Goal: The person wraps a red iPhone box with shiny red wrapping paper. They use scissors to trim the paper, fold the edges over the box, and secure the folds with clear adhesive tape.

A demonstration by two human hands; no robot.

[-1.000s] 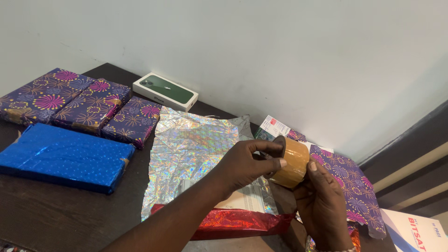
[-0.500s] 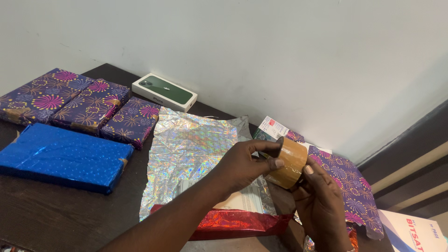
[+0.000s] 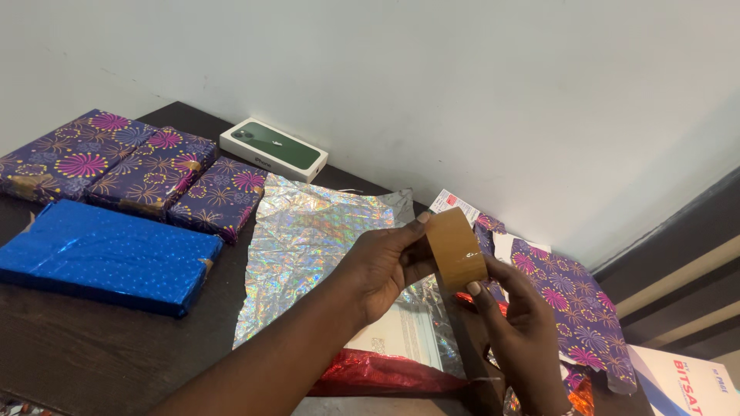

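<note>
You are looking down at a dark wooden desk pushed against a pale wall. Along its far left, three parcels wrapped in purple firework-patterned paper are lying side by side, touching one another, and just in front of them a flat parcel in shiny blue dotted paper is resting. Behind the purple parcels, near the wall, a small white box with a green top is sitting. A crinkled sheet of holographic silver wrapping paper is spreading across the middle of the desk, passing under your forearm, with a strip of red foil showing at its near edge. To the right, a loose sheet of the same purple patterned paper is draping toward the desk's edge, and a white carton is poking into the lower right corner. Above the silver sheet, you are holding a roll of brown packing tape in the air between both hands. Your left hand is grasping it with its fingers curled around the near side, thumb along the top. Your right hand is pinching the roll's lower edge from below.
</note>
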